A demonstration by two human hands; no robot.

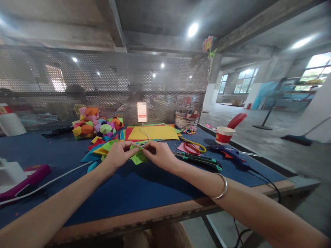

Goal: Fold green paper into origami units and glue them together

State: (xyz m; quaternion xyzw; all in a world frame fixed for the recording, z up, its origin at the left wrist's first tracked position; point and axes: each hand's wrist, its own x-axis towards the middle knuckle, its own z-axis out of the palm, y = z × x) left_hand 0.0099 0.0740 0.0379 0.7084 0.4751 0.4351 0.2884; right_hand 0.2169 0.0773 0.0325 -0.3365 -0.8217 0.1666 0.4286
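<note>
Both my hands meet over the middle of the blue table. A small piece of light green paper (138, 157) is pinched between them, its lower corner hanging down. My left hand (120, 153) closes thumb and fingers on its left side. On its right side my right hand (159, 155) also pinches it, with a silver bangle on that wrist. Folded green, yellow, red and blue papers (94, 155) lie beside my left hand. Behind my hands is a stack of coloured sheets with yellow (157, 132) on top.
Folded paper balls (85, 129) stand at the back left, near a lit phone (142, 112) and a woven basket (186, 120). Scissors (199, 145), a cutter (201, 160), a glue gun (230, 155) and a paper cup (224, 135) lie right. A power strip (33, 177) is left.
</note>
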